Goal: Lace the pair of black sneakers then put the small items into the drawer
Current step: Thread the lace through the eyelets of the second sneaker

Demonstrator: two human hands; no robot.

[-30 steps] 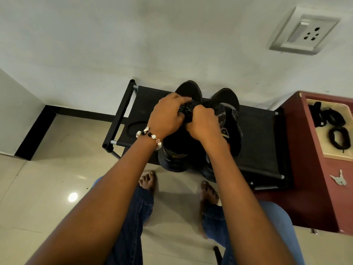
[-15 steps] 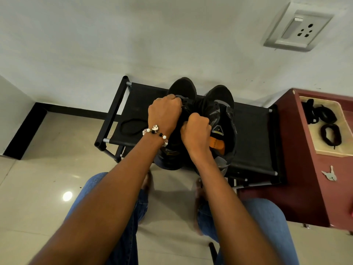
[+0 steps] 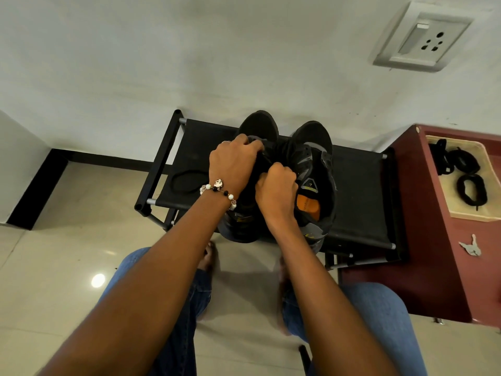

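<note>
To lace well, pull the lace snug and even through each hole while the shoe sits flat. The two black shoes sit side by side in the middle of the rack. The left hand and right hand curl tight over the left shoe; the lace itself is hidden

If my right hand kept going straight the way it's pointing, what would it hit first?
Most likely the left sneaker: the right hand is curled at its lacing, knuckles aimed toward the toe and the wall. Depth is unclear.
</note>
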